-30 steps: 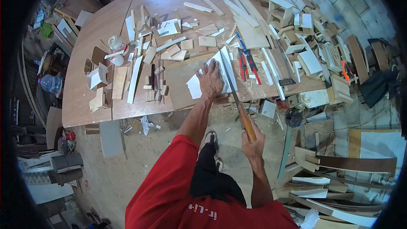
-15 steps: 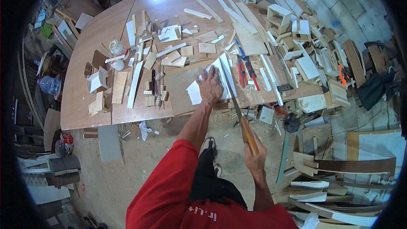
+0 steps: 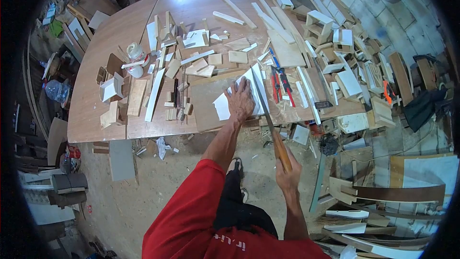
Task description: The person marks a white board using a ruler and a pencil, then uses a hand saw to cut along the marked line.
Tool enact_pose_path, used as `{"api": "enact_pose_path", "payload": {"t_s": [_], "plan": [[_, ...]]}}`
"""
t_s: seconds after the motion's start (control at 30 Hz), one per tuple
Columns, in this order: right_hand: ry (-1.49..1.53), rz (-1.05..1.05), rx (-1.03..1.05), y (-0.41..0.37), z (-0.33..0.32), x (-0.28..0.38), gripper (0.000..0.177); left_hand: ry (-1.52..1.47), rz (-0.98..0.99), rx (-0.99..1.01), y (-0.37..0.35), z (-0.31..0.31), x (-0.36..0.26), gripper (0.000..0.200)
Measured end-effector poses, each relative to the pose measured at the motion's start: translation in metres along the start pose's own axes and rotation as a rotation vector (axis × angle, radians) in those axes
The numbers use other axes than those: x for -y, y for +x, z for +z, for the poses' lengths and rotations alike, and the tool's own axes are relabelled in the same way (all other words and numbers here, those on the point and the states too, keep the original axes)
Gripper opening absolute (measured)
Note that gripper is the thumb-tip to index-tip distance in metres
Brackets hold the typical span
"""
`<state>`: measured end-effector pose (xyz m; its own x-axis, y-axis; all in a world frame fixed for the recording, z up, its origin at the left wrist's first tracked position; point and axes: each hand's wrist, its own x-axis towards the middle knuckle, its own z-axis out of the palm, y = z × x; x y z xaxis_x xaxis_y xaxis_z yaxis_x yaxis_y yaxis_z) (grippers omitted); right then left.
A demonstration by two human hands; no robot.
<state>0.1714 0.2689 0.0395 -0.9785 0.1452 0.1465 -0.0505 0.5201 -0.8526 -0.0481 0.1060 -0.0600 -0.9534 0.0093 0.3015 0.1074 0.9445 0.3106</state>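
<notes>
My left hand (image 3: 240,100) lies with its fingers stretched over a white-faced board (image 3: 222,107), pressing it near the front edge of the table. In my right hand (image 3: 288,176) is a handsaw (image 3: 283,154), gripped by its wooden handle. Its long, narrow blade slants up and left across the white board, just right of my left fingers. Under the white board lies a brown panel (image 3: 203,100). Right of the blade rest some red-and-black hand tools (image 3: 282,86), whose exact kind I cannot make out.
The wooden table (image 3: 103,33) carries strips, offcuts and small blocks. White glue-like containers (image 3: 136,60) stand on the left beside small boxes (image 3: 112,89). A heap of box-shaped wooden pieces (image 3: 345,79) fills the right side. Curved boards (image 3: 397,193) lie low at right.
The view has shifted slightly, so the table appears a little further right. My left hand stays on the white board, and the saw stays across it with barely any visible movement.
</notes>
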Motion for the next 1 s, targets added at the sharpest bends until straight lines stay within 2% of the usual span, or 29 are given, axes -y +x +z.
{"api": "enact_pose_path", "payload": {"t_s": [0.07,0.1,0.17,0.3,0.37,0.4,0.6,0.67,0.8,0.87,1.0], "plan": [[0.031,0.142,0.082,0.019,0.01,0.002,0.05,-0.009,-0.001,0.001,-0.001,0.002,0.0,0.049],[0.034,0.141,0.078,0.014,0.007,0.003,0.05,-0.015,-0.001,0.001,0.0,0.002,0.001,0.05],[0.013,0.033,0.037,-0.006,-0.005,0.004,0.05,-0.024,-0.004,0.014,0.001,0.003,0.002,0.051],[0.015,-0.037,-0.015,-0.02,-0.013,0.008,0.051,0.017,0.014,0.023,0.0,-0.003,0.0,0.051],[0.029,0.167,0.091,0.009,-0.001,0.011,0.05,0.011,0.023,0.014,0.001,0.0,0.0,0.052],[0.032,0.169,0.09,0.008,0.001,0.006,0.05,0.01,0.026,0.009,0.0,-0.001,0.002,0.052],[-0.009,-0.068,-0.01,-0.028,-0.013,0.002,0.05,-0.011,0.001,0.009,-0.001,0.001,0.001,0.053],[0.006,0.179,0.082,-0.015,-0.014,0.013,0.049,-0.005,0.008,0.013,0.0,0.001,0.002,0.053],[0.055,0.284,0.121,0.011,0.001,0.014,0.049,-0.009,0.012,0.004,0.0,0.002,0.002,0.055],[-0.005,0.052,0.047,-0.017,-0.009,0.003,0.051,-0.025,-0.002,0.009,0.002,0.003,0.0,0.055],[-0.058,-0.066,-0.027,-0.027,-0.011,0.0,0.052,-0.002,0.01,0.004,0.0,0.004,0.002,0.055]]}}
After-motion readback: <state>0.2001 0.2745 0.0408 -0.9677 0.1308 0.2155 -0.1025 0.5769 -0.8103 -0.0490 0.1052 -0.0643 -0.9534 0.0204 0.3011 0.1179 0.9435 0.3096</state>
